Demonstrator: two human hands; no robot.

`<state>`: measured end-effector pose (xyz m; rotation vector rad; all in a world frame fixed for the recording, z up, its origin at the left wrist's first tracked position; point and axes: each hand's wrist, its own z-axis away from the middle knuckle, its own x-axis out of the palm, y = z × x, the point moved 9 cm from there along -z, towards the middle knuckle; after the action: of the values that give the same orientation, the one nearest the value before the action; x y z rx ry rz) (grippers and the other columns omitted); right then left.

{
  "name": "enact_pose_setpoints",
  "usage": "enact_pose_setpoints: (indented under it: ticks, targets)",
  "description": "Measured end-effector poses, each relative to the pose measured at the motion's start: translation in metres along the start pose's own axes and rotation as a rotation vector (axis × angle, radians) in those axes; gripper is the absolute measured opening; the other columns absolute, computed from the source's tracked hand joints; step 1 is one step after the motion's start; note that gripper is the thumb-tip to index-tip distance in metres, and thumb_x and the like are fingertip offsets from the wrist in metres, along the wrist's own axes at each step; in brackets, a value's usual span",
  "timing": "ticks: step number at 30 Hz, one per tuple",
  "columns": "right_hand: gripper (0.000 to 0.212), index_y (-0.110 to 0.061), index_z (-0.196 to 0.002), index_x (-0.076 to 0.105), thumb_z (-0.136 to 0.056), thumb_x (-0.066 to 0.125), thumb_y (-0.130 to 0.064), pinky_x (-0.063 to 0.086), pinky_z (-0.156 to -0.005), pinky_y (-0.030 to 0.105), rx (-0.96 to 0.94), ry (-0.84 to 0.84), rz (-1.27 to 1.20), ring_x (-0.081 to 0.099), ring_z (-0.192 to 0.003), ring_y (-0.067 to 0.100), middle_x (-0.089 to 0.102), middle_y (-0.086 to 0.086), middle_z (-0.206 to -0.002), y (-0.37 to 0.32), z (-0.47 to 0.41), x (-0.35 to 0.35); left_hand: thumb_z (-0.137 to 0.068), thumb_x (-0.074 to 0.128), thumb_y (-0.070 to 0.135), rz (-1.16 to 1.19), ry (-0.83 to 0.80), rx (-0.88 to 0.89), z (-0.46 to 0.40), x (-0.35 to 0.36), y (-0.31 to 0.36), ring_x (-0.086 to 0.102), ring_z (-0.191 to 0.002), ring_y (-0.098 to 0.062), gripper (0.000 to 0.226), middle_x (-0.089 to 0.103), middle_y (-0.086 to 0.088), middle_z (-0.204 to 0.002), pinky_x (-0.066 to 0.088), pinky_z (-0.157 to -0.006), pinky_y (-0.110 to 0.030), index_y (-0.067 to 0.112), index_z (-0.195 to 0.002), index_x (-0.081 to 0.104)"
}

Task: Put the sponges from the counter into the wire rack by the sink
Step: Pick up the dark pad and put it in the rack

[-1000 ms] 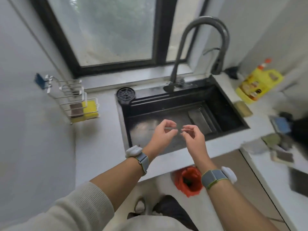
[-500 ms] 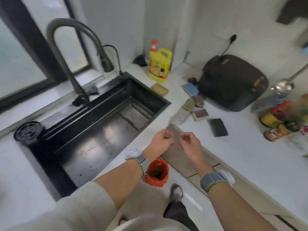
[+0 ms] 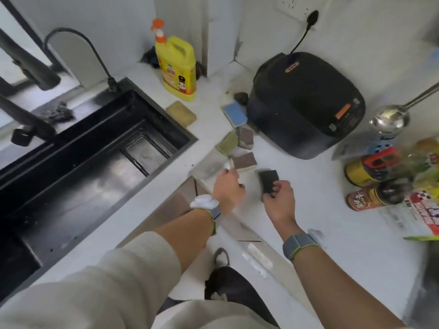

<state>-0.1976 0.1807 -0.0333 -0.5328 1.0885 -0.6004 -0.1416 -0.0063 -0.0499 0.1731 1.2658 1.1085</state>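
My right hand (image 3: 280, 203) is pinched on a black sponge (image 3: 268, 181), its far end tilted up off the white tabletop (image 3: 344, 245). My left hand (image 3: 228, 186) is loosely curled and holds nothing, just beside a brown-topped sponge (image 3: 244, 161). Farther back I see a green sponge (image 3: 226, 143), a blue sponge (image 3: 235, 114) against the black rice cooker (image 3: 304, 103), and a tan sponge (image 3: 181, 113) near the yellow detergent bottle (image 3: 177, 65), right of the black sink (image 3: 78, 162).

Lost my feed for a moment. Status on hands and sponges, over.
Right hand grip shut on black sponge. Left hand empty, by brown sponge. Other sponges on the counter; wire rack out of view. Nothing blocking.
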Motion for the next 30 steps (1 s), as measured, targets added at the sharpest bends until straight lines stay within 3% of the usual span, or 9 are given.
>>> enact_pose_setpoints:
  ticks: [3, 7, 14, 20, 22, 25, 27, 30]
  targets:
    - [0.055, -0.005, -0.145, 0.048, -0.093, 0.066, -0.008, 0.051, -0.103, 0.05, 0.026, 0.026, 0.133, 0.055, -0.124, 0.041, 0.05, 0.02, -0.143, 0.01, -0.022, -0.008, -0.09, 0.064, 0.012, -0.163, 0.098, 0.065, -0.019, 0.003, 0.022, 0.051, -0.125, -0.038, 0.048, 0.052, -0.017, -0.138, 0.048, -0.104, -0.045, 0.006, -0.136, 0.052]
    - [0.059, -0.007, -0.15, 0.041, -0.096, 0.064, -0.016, 0.046, -0.104, 0.056, 0.044, -0.009, 0.247, 0.051, -0.13, 0.044, 0.048, 0.019, -0.148, 0.018, -0.039, -0.009, -0.082, 0.068, 0.001, -0.298, 0.119, 0.091, -0.048, 0.008, 0.038, 0.047, -0.134, -0.04, 0.076, 0.045, -0.019, -0.151, 0.045, -0.108, -0.045, 0.003, -0.152, 0.038]
    - [0.051, -0.004, -0.135, 0.045, -0.1, 0.066, -0.034, 0.046, -0.1, 0.053, 0.145, -0.098, 0.318, 0.06, -0.122, 0.044, 0.059, 0.018, -0.135, 0.041, -0.056, 0.008, -0.087, 0.055, 0.001, -0.437, 0.035, 0.001, -0.083, 0.02, 0.028, 0.05, -0.122, -0.038, 0.048, 0.054, -0.014, -0.131, 0.038, -0.101, -0.049, 0.012, -0.134, 0.049]
    - [0.062, -0.009, -0.129, 0.06, -0.085, 0.079, -0.047, 0.056, -0.097, 0.05, 0.186, -0.141, 0.173, 0.063, -0.112, 0.038, 0.059, 0.013, -0.125, 0.044, -0.061, 0.017, -0.093, 0.063, 0.013, -0.225, 0.049, 0.052, -0.075, 0.024, 0.02, 0.061, -0.108, -0.04, 0.036, 0.063, -0.014, -0.118, 0.047, -0.094, -0.051, 0.012, -0.123, 0.042]
    - [0.055, -0.008, -0.125, 0.061, -0.088, 0.079, -0.043, 0.058, -0.085, 0.039, 0.16, -0.082, 0.038, 0.066, -0.107, 0.034, 0.065, 0.009, -0.119, 0.033, -0.059, 0.015, -0.096, 0.068, 0.023, -0.055, 0.058, 0.008, -0.071, 0.02, 0.006, 0.064, -0.108, -0.041, 0.041, 0.065, -0.016, -0.121, 0.052, -0.09, -0.046, 0.01, -0.128, 0.045]
    - [0.033, -0.012, -0.109, 0.059, -0.096, 0.074, -0.038, 0.046, -0.064, 0.021, 0.076, -0.009, -0.116, 0.066, -0.092, 0.025, 0.067, -0.002, -0.097, 0.001, -0.049, 0.011, -0.092, 0.074, 0.029, 0.153, 0.135, -0.118, -0.06, 0.0, -0.019, 0.065, -0.11, -0.032, 0.048, 0.068, -0.012, -0.123, 0.048, -0.087, -0.035, 0.01, -0.133, 0.056]
    - [0.03, -0.014, -0.11, 0.058, -0.099, 0.072, -0.039, 0.044, -0.064, 0.018, 0.011, -0.045, -0.157, 0.064, -0.089, 0.02, 0.066, -0.004, -0.096, -0.025, -0.038, 0.024, -0.091, 0.076, 0.029, 0.275, 0.192, -0.178, -0.048, -0.021, -0.039, 0.065, -0.102, -0.023, 0.044, 0.069, -0.005, -0.115, 0.048, -0.083, -0.033, 0.012, -0.129, 0.061]
    - [0.033, -0.013, -0.119, 0.058, -0.1, 0.069, -0.038, 0.045, -0.065, 0.022, -0.043, -0.133, -0.17, 0.065, -0.09, 0.021, 0.067, -0.002, -0.099, -0.059, -0.026, 0.054, -0.087, 0.078, 0.03, 0.433, 0.277, -0.243, -0.027, -0.054, -0.072, 0.071, -0.097, -0.024, 0.034, 0.072, -0.002, -0.103, 0.053, -0.079, -0.035, 0.017, -0.116, 0.066]
